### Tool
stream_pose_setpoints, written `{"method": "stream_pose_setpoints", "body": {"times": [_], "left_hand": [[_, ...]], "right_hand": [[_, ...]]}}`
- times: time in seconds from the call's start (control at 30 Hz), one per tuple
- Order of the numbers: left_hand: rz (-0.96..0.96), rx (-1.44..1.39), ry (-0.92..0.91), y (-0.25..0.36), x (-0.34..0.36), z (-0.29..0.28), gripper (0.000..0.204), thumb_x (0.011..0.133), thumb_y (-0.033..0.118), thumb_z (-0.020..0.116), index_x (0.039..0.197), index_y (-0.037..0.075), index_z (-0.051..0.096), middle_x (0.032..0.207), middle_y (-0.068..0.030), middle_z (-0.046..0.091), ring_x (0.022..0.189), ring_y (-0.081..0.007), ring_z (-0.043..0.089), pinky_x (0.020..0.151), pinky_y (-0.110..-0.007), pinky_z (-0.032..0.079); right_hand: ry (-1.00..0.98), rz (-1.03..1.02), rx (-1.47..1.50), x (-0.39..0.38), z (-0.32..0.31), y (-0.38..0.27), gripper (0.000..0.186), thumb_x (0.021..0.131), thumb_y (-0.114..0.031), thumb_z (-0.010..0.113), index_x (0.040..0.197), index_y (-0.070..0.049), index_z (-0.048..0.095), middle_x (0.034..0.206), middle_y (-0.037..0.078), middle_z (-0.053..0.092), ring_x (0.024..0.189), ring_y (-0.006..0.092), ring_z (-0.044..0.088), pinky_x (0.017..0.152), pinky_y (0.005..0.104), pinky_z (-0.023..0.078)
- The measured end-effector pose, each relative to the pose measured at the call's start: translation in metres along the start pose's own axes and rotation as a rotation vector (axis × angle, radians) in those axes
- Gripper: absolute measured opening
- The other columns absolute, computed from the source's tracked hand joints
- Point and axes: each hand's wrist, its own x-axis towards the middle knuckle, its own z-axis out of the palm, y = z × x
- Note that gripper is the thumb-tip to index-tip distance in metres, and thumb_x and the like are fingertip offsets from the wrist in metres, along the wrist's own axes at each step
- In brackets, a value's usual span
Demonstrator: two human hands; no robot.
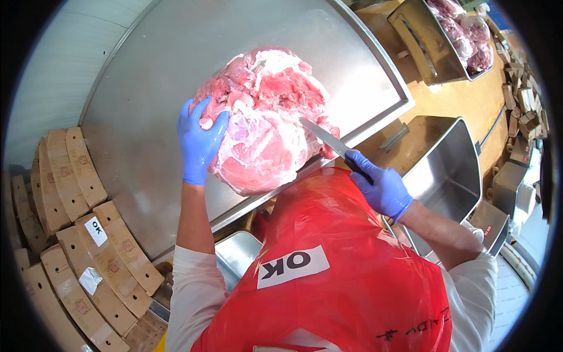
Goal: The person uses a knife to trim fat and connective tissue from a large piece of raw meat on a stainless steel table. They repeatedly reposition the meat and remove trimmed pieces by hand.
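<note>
From here I have the right grip [382, 186] clasped round a knife [326, 138], the left grip [200, 139] spread against raw meat [264, 141] by the steel table's [146, 129] near edge, metal bins [450, 167] off its right corner, cardboard [126, 252] beside its left edge.

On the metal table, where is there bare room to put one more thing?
The metal table has a wide bare patch left of the meat and left hand; more lies beyond the meat, and between it and the right rim. The near edge is crowded: the meat sits close to it, and the knife in the right hand crosses it.
</note>
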Motion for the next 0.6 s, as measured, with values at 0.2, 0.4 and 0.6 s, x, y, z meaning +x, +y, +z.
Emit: {"method": "stream_pose_setpoints", "body": {"times": [0.2, 0.4, 0.6], "left_hand": [[-0.063, -0.133, -0.082, -0.014, -0.009, -0.003, 0.055, 0.087, 0.027, 0.093, 0.134, 0.008, 0.073, 0.137, -0.0286, 0.064, 0.128, -0.0459, 0.062, 0.111, -0.052, 0.051], [-0.048, 0.012, -0.076, -0.027, -0.009, -0.005, 0.058, 0.087, 0.031, 0.093, 0.136, 0.007, 0.073, 0.141, -0.0315, 0.063, 0.134, -0.0474, 0.061, 0.114, -0.053, 0.05], [-0.134, -0.096, -0.081, -0.01, -0.012, -0.006, 0.06, 0.086, 0.034, 0.092, 0.137, 0.009, 0.074, 0.151, -0.031, 0.058, 0.14, -0.0478, 0.057, 0.117, -0.054, 0.048]], "right_hand": [[0.202, -0.121, 0.022, 0.005, 0.076, 0.04, 0.052, 0.106, -0.027, 0.069, 0.158, -0.023, 0.059, 0.098, 0.028, 0.075, 0.082, 0.0475, 0.074, 0.073, 0.0527, 0.061], [-0.024, -0.115, -0.216, 0.012, -0.034, -0.001, 0.046, 0.108, -0.037, 0.062, 0.152, -0.024, 0.064, 0.094, 0.023, 0.076, 0.085, 0.0454, 0.075, 0.08, 0.0534, 0.061], [-0.5, -0.052, -0.269, 0.092, -0.141, -0.088, 0.041, 0.11, -0.034, 0.061, 0.142, -0.009, 0.071, 0.114, 0.021, 0.08, 0.101, 0.0386, 0.077, 0.092, 0.0456, 0.06]]}}
